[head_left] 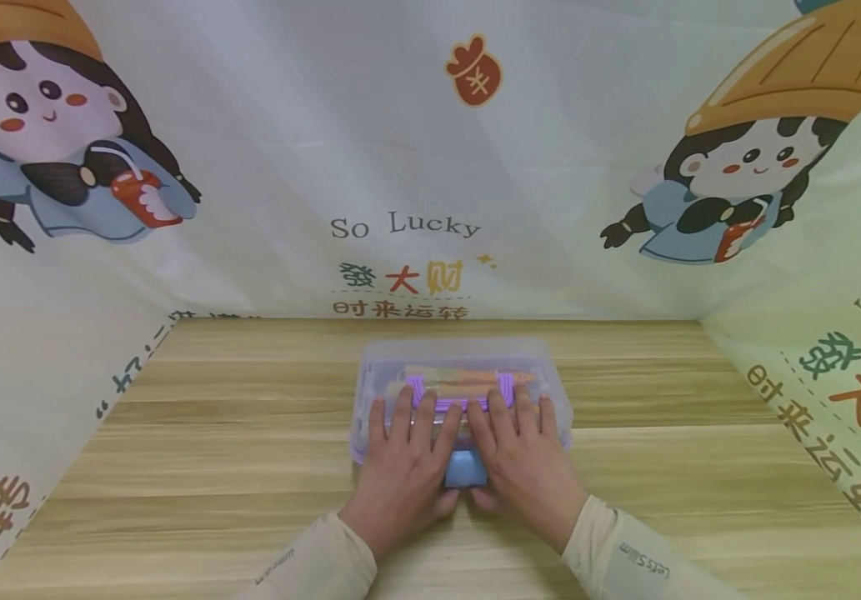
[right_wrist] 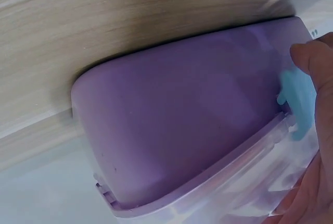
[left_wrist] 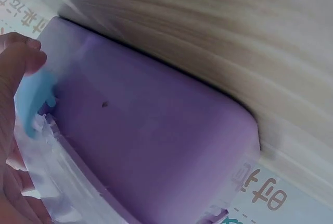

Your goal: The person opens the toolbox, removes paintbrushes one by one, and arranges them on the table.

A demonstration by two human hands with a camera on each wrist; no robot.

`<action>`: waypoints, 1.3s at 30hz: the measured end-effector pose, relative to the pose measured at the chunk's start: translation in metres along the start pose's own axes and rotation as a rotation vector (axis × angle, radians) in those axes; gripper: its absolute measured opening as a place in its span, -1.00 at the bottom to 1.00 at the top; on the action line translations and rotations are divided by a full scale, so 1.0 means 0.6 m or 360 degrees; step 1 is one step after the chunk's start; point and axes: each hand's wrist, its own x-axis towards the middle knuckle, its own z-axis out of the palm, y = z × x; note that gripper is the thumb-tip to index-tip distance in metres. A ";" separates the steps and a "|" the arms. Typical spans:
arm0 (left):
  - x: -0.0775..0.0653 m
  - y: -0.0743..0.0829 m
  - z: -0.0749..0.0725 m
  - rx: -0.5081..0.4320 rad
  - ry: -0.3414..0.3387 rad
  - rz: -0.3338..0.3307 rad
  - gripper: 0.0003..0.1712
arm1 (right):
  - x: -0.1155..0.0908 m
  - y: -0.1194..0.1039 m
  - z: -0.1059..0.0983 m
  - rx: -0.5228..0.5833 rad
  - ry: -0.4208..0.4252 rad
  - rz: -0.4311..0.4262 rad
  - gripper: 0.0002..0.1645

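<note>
A plastic storage box (head_left: 457,350) stands on the table, with a clear lid over a purple base (left_wrist: 145,114). On its lid lies a purple carrying handle (head_left: 505,390). Orange, long slender things (head_left: 475,377) show blurred through the lid. A blue latch (head_left: 465,469) sits at the middle of the near side. My left hand (head_left: 400,479) rests on the lid's left part, fingers straight and spread. The right hand (head_left: 533,475) lies likewise on the right part. Both thumbs reach down at the near side, beside the latch; each wrist view shows one thumb near the blue piece.
The box stands on a wood-grain table (head_left: 250,467), towards its far side. A printed white cloth (head_left: 550,167) with cartoon figures and lettering rises behind the table and along its left and right sides.
</note>
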 end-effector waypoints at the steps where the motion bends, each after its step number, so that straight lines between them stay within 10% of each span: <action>1: 0.000 0.000 -0.001 0.0005 -0.0017 0.0004 0.13 | 0.000 0.000 -0.001 0.0001 -0.0023 -0.0005 0.30; 24: -0.012 -0.026 -0.016 -0.0264 -0.0080 0.0032 0.15 | -0.011 0.030 -0.025 0.0458 -0.0033 0.0101 0.22; 39: -0.012 -0.036 -0.004 -0.0437 -0.0067 -0.0223 -0.02 | -0.023 0.053 0.001 0.0560 -0.0025 0.0241 0.31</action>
